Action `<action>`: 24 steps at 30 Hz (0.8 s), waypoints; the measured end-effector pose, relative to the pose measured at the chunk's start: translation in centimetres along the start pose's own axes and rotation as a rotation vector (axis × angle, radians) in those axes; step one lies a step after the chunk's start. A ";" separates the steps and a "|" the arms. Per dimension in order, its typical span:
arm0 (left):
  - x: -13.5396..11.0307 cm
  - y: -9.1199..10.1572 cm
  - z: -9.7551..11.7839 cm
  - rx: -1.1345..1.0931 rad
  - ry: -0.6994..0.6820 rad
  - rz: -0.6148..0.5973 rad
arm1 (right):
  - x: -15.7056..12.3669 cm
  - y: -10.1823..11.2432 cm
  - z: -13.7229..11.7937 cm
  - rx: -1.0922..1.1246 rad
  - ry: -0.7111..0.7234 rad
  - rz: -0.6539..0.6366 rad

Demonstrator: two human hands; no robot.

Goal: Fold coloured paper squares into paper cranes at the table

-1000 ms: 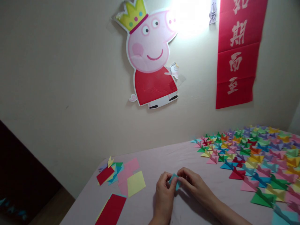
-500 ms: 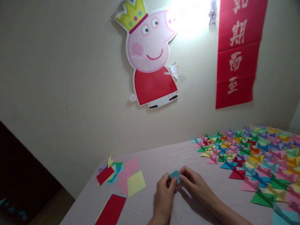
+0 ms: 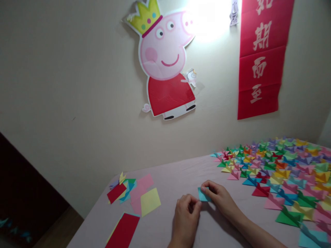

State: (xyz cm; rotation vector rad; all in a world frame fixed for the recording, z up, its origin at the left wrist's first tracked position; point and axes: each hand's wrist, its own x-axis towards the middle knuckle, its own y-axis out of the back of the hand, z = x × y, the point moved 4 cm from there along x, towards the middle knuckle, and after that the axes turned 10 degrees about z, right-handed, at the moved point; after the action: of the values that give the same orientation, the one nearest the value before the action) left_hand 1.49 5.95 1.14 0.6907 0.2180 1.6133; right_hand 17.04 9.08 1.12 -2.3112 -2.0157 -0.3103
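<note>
A small light blue square of folding paper [image 3: 203, 195] is between my hands, just over the cloth. My right hand [image 3: 217, 197] pinches it near its upper right side, thumb and finger covering that part. My left hand [image 3: 186, 210] has its fingers curled, with thumb and forefinger closed at the paper's lower left corner. The left fingertips hide the very corner. Folded paper cranes [image 3: 289, 213] in many colours stand in rows to the right of my right hand.
A pink cloth-covered table [image 3: 165, 227] lies under my hands. On its left are a yellow sheet [image 3: 150, 202], pink sheets [image 3: 144, 182], a small red sheet [image 3: 116, 193] and a larger red stack [image 3: 124, 230]. A wall [image 3: 77, 86] with a pig cutout [image 3: 170, 91] and red banner [image 3: 263, 58] stands behind.
The light blue paper has moved slightly right, from my left hand's thumb into my right hand's pinch. It now lies flatter to view. My left fingers have shifted to its lower left corner.
</note>
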 end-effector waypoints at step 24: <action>-3.4 2.7 1.8 0.375 -0.539 -0.299 | -3.9 3.3 -1.7 -0.497 0.437 -0.412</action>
State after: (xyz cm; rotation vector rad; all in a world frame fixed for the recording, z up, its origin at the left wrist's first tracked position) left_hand 0.27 1.73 2.96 1.2894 0.2162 1.0619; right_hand 19.64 4.49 2.36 -1.7606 -2.3280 -1.3399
